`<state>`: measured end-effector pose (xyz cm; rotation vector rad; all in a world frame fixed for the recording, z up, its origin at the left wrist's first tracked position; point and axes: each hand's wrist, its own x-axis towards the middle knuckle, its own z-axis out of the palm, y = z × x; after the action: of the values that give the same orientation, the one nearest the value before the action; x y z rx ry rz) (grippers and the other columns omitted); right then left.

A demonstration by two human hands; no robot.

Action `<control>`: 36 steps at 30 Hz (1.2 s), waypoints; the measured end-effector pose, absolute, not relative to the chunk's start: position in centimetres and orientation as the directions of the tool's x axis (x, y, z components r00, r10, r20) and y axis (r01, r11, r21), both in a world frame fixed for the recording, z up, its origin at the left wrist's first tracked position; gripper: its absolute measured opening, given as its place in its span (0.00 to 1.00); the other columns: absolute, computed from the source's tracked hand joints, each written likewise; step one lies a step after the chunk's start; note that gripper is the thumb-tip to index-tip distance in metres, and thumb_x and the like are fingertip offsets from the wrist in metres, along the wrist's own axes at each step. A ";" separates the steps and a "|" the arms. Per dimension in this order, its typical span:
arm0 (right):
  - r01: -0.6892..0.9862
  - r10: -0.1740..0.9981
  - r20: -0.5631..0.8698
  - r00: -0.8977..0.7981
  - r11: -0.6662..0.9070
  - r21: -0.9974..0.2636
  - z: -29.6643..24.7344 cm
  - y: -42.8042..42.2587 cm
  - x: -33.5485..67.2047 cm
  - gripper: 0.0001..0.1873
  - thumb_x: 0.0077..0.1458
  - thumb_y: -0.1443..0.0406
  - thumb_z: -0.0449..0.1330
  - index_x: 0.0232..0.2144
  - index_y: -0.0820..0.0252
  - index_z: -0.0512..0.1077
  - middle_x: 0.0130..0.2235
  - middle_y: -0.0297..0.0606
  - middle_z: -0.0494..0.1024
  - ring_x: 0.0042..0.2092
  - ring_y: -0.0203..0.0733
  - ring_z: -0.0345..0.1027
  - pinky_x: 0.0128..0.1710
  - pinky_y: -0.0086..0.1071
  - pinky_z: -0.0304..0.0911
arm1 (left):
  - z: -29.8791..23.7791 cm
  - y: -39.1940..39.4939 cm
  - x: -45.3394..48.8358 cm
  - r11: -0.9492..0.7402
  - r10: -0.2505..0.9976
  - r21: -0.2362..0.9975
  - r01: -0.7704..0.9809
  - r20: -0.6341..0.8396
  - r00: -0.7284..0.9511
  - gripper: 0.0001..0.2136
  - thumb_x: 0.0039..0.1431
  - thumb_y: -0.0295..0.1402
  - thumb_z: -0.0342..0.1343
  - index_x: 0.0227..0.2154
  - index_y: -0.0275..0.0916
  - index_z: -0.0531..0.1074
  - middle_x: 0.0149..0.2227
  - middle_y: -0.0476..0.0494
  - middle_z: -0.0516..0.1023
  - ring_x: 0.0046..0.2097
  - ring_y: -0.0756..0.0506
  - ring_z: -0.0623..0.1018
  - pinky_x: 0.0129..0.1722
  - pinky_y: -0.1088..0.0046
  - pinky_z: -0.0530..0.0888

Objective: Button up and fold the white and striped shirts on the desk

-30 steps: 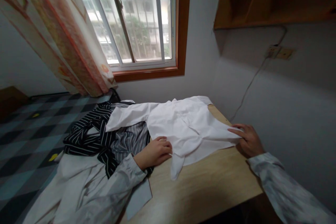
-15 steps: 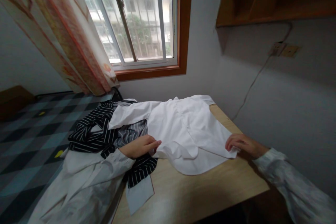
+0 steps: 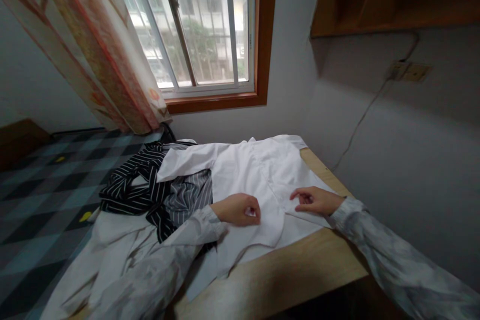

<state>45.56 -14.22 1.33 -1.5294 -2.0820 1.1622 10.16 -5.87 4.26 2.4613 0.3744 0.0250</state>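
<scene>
A white shirt [image 3: 243,170] lies spread front up over the table, one sleeve stretched to the left and its hem toward me. Over its lower left part is my left hand [image 3: 240,210]. Thumb and fingers curl into a ring, and no cloth shows pulled up between them. My right hand [image 3: 315,201] hovers at the shirt's lower right side, fingers bent, with a gap between thumb and forefinger and nothing in it. Whether either hand touches the cloth is hard to tell. A black-and-white striped garment [image 3: 131,185] lies bunched beside and partly under the shirt.
The wooden table [image 3: 285,275] meets a bed with a checked cover [image 3: 26,220] on the left. Another white garment [image 3: 112,240] lies by my left forearm. Beyond are a window [image 3: 202,25], a curtain [image 3: 112,50], a wall shelf [image 3: 393,0] and a hanging cord [image 3: 360,122].
Both hands have let go of the hem corners and moved inward over the shirt. The left front panel now lies unfolded, reaching farther toward me.
</scene>
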 end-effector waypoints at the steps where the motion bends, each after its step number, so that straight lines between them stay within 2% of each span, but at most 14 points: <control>1: 0.651 0.901 -0.194 -0.388 0.119 -0.750 1.3 -14.2 45.4 0.28 0.60 0.43 0.67 0.49 0.59 0.81 0.29 0.32 0.73 0.32 0.40 0.64 0.33 0.33 0.57 | 4.5 -6.1 10.2 -0.773 0.310 0.564 0.289 -0.061 0.949 0.13 0.61 0.45 0.69 0.41 0.42 0.84 0.39 0.44 0.84 0.37 0.46 0.82 0.39 0.73 0.74; 3: 0.666 0.905 -0.127 -0.407 0.198 -0.719 1.4 -14.3 45.0 0.26 0.61 0.43 0.66 0.43 0.59 0.82 0.33 0.36 0.74 0.35 0.42 0.66 0.36 0.35 0.59 | 5.2 -6.9 10.4 -0.808 0.352 0.493 0.323 -0.037 0.935 0.22 0.57 0.55 0.70 0.44 0.41 0.83 0.40 0.43 0.84 0.38 0.44 0.82 0.41 0.70 0.74; 5: 0.674 0.897 -0.032 -0.441 0.308 -0.672 1.2 -14.5 44.6 0.24 0.61 0.44 0.67 0.38 0.59 0.80 0.37 0.39 0.76 0.39 0.45 0.68 0.40 0.36 0.62 | 5.9 -8.0 10.6 -0.838 0.334 0.449 0.311 -0.029 0.942 0.29 0.54 0.63 0.69 0.44 0.42 0.82 0.40 0.41 0.84 0.40 0.41 0.83 0.45 0.67 0.75; 8: 0.665 0.869 0.059 -0.491 0.417 -0.620 0.7 -14.4 44.0 0.20 0.63 0.47 0.67 0.36 0.58 0.77 0.40 0.41 0.76 0.43 0.48 0.70 0.45 0.39 0.64 | 6.5 -9.4 11.5 -0.861 0.289 0.424 0.282 -0.048 0.956 0.32 0.49 0.66 0.69 0.43 0.42 0.82 0.42 0.40 0.84 0.42 0.38 0.83 0.49 0.63 0.75; 11: 0.665 0.871 0.092 -0.482 0.432 -0.610 0.0 -14.1 43.7 0.18 0.65 0.50 0.65 0.33 0.58 0.75 0.39 0.40 0.75 0.42 0.47 0.70 0.45 0.39 0.64 | 6.4 -9.7 12.4 -0.876 0.260 0.398 0.273 -0.087 0.962 0.32 0.44 0.63 0.73 0.43 0.43 0.81 0.43 0.41 0.84 0.41 0.37 0.83 0.49 0.61 0.76; 15: 0.662 0.886 0.104 -0.452 0.411 -0.627 -0.4 -13.7 43.6 0.15 0.64 0.53 0.65 0.32 0.58 0.74 0.36 0.38 0.74 0.40 0.45 0.69 0.42 0.36 0.64 | 5.6 -8.5 13.0 -0.865 0.235 0.420 0.275 -0.147 0.961 0.18 0.51 0.44 0.73 0.42 0.43 0.81 0.44 0.43 0.85 0.41 0.41 0.82 0.41 0.67 0.74; 18: 0.662 0.893 0.099 -0.440 0.396 -0.636 -0.2 -13.7 43.5 0.13 0.63 0.55 0.65 0.33 0.58 0.75 0.36 0.37 0.75 0.39 0.44 0.69 0.42 0.36 0.64 | 5.1 -7.1 12.9 -0.741 0.378 0.544 0.394 -0.147 0.914 0.09 0.59 0.38 0.63 0.40 0.41 0.81 0.37 0.47 0.83 0.36 0.45 0.79 0.36 0.72 0.69; 19: 0.663 0.897 0.097 -0.432 0.388 -0.640 -0.2 -13.8 43.5 0.12 0.63 0.56 0.65 0.35 0.58 0.76 0.37 0.38 0.75 0.39 0.44 0.70 0.42 0.36 0.64 | 4.9 -6.6 12.8 -0.676 0.439 0.599 0.428 -0.139 0.888 0.09 0.62 0.38 0.59 0.38 0.40 0.80 0.33 0.48 0.81 0.34 0.46 0.77 0.35 0.72 0.68; 21: 0.664 0.903 0.093 -0.419 0.374 -0.648 -0.1 -13.9 43.4 0.12 0.64 0.55 0.65 0.37 0.58 0.77 0.38 0.38 0.77 0.40 0.45 0.70 0.42 0.37 0.65 | 4.4 -5.8 12.7 -0.538 0.549 0.703 0.466 -0.128 0.826 0.16 0.67 0.44 0.53 0.30 0.39 0.75 0.25 0.51 0.72 0.29 0.48 0.70 0.31 0.72 0.63; 25: 0.676 0.921 0.104 -0.376 0.349 -0.649 0.0 -14.4 42.8 0.17 0.64 0.50 0.66 0.43 0.57 0.77 0.42 0.41 0.80 0.44 0.48 0.73 0.47 0.40 0.68 | 3.3 -5.0 12.8 -0.296 0.749 0.791 0.535 -0.156 0.644 0.31 0.67 0.63 0.44 0.19 0.42 0.58 0.19 0.53 0.54 0.26 0.50 0.57 0.28 0.68 0.54; 30: 0.795 0.923 0.235 -0.304 0.382 -0.471 -0.1 -15.6 40.3 0.43 0.49 0.45 0.77 0.59 0.59 0.71 0.48 0.45 0.79 0.47 0.54 0.74 0.51 0.46 0.68 | 2.7 -5.7 13.4 -0.226 0.816 0.776 0.589 -0.179 0.549 0.36 0.61 0.72 0.44 0.16 0.43 0.54 0.18 0.53 0.52 0.25 0.50 0.55 0.28 0.67 0.51; 31: 0.815 0.914 0.269 -0.303 0.395 -0.424 -0.2 -15.8 39.7 0.41 0.51 0.47 0.76 0.60 0.59 0.70 0.49 0.46 0.79 0.47 0.54 0.74 0.51 0.46 0.68 | 2.7 -5.9 13.5 -0.232 0.814 0.767 0.598 -0.183 0.551 0.37 0.61 0.72 0.44 0.15 0.43 0.55 0.18 0.53 0.52 0.25 0.50 0.55 0.28 0.67 0.51; 35: 0.829 0.880 0.347 -0.325 0.442 -0.343 -0.5 -16.0 38.2 0.10 0.68 0.59 0.63 0.47 0.57 0.76 0.43 0.43 0.80 0.46 0.52 0.74 0.48 0.43 0.67 | 2.9 -6.1 13.2 -0.271 0.780 0.738 0.618 -0.208 0.590 0.38 0.60 0.72 0.47 0.13 0.42 0.56 0.16 0.53 0.51 0.23 0.50 0.56 0.27 0.67 0.51; 36: 0.811 0.865 0.356 -0.354 0.473 -0.344 -0.5 -15.9 38.2 0.08 0.70 0.62 0.59 0.45 0.57 0.77 0.42 0.43 0.80 0.45 0.51 0.74 0.47 0.42 0.66 | 3.1 -6.1 12.9 -0.278 0.751 0.745 0.607 -0.226 0.621 0.38 0.58 0.72 0.49 0.13 0.42 0.57 0.16 0.53 0.52 0.23 0.50 0.56 0.26 0.67 0.52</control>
<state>38.21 -15.95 -0.54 -1.3897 -2.2351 0.1470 12.92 -6.05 3.12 1.9895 1.0691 0.2128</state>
